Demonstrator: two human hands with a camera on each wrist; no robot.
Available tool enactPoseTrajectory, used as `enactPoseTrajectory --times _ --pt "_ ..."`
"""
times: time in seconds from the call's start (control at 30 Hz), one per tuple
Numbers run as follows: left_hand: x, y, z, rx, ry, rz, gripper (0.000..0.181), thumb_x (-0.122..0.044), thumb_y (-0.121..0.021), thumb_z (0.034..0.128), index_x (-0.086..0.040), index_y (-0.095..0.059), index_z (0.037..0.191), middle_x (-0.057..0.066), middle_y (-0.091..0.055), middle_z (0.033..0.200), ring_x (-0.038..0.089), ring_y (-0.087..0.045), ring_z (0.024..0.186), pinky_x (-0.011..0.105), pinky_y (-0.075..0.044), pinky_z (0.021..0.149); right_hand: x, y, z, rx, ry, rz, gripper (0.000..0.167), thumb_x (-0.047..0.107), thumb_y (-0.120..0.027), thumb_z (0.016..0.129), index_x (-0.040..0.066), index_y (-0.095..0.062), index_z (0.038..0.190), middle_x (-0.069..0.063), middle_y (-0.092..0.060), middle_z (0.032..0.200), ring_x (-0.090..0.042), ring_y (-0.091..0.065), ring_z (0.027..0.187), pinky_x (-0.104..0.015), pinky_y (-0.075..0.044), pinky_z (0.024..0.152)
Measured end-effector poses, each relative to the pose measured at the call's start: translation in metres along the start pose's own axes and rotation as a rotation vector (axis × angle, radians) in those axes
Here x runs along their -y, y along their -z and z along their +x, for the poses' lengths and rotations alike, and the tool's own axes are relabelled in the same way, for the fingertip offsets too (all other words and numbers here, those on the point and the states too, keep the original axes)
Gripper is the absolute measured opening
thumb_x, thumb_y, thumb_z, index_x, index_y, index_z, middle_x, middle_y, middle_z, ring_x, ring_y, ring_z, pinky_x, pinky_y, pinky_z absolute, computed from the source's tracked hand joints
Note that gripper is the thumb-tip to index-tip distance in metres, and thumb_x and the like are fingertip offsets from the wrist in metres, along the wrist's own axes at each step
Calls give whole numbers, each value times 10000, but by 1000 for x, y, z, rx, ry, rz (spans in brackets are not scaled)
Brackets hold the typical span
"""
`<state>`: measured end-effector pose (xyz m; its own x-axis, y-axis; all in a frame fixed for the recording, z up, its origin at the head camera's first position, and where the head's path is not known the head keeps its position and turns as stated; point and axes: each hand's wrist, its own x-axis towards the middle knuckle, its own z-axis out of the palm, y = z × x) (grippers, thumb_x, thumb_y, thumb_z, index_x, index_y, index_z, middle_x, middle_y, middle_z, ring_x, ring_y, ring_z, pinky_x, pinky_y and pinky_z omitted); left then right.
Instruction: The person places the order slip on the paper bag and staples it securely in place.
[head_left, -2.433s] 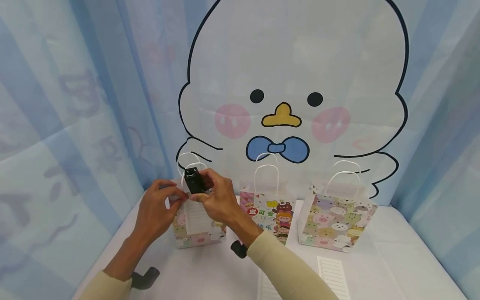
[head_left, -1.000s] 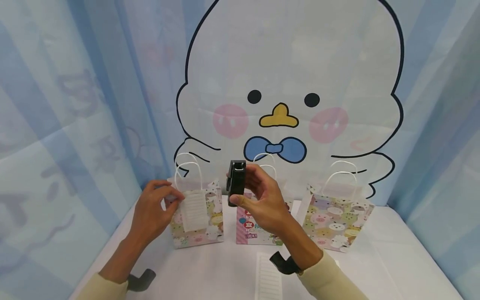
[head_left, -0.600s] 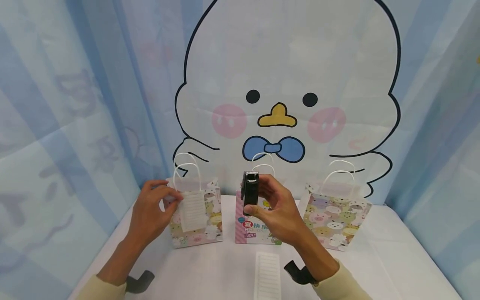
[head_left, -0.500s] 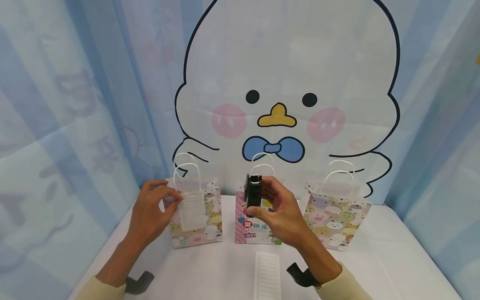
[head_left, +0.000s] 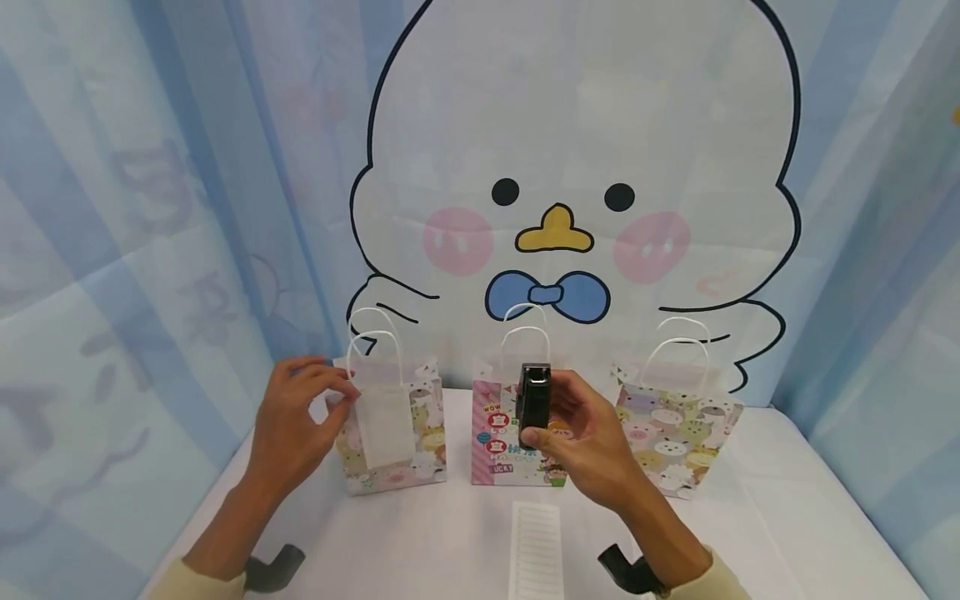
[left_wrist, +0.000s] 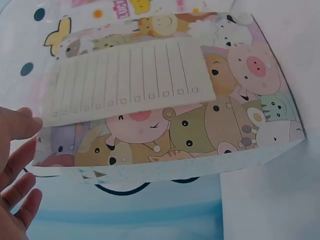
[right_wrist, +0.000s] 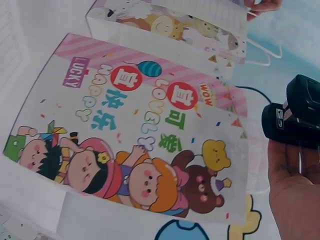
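Note:
My left hand [head_left: 295, 417] is at the upper left corner of a white checklist sheet [head_left: 386, 429], thumb and index finger meeting there in a pinch. The sheet, printed with lines and small boxes, hangs against the front of a paper gift bag [left_wrist: 270, 75] with cartoon animals; what fixes it is not visible. My right hand [head_left: 588, 442] grips a black stapler [head_left: 535, 406], held upright in front of the middle gift bag [right_wrist: 125, 125], which carries cartoon children and a bear. The stapler touches neither sheet.
A third gift bag [head_left: 678, 433] with an animal print stands on the right. Another checklist sheet [head_left: 536, 550] lies on the white table [head_left: 795, 500] near the front. Behind hangs a curtain [head_left: 577, 125] with a cartoon bird.
My right hand has carried the stapler from the left bag's top edge rightward, then down, to before the middle bag. The left hand has stayed by the sheet's corner, shifting slightly left.

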<state>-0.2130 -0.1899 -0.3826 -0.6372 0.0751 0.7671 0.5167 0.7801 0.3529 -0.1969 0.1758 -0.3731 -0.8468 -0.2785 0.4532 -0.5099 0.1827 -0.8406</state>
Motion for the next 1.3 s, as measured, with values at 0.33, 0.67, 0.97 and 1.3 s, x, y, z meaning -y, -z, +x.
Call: enactPoseTrajectory --times 0.33,0.67,0.97,1.3 --pt "-6 12 -1 -52 -56 31 225 91 -853 782 -80 -780 909 109 -779 1056 366 -580 1210 599 -467 1014 -14 15 -20 -34 -34 -32 554 35 -827 897 100 -580 1388 -131 -673 1302 -143 -681 1151 -160 -515 1055" --pt "-28 14 6 -69 -116 -21 274 82 -885 763 -93 -792 953 92 -782 1106 350 -579 1241 544 -448 1057 -20 29 -41 -119 -106 -81 576 25 -819 900 16 -552 1410 -139 -637 1328 -61 -661 1144 -133 -519 1023" --pt "-51 -8 15 -60 -185 -66 262 30 -920 754 -109 -799 940 61 -796 1098 327 -588 1264 533 -469 1070 -24 44 -61 -176 -174 -104 597 17 -823 894 9 -543 1421 -88 -617 1332 -7 -649 1168 -110 -514 1011" --pt "-68 -40 21 40 -195 -66 219 -87 -938 789 -145 -800 949 29 -811 1107 264 -593 1299 520 -505 1113 -34 63 -82 -228 -293 -185 647 64 -837 898 37 -516 1459 -110 -601 1363 51 -621 1134 -67 -503 961"
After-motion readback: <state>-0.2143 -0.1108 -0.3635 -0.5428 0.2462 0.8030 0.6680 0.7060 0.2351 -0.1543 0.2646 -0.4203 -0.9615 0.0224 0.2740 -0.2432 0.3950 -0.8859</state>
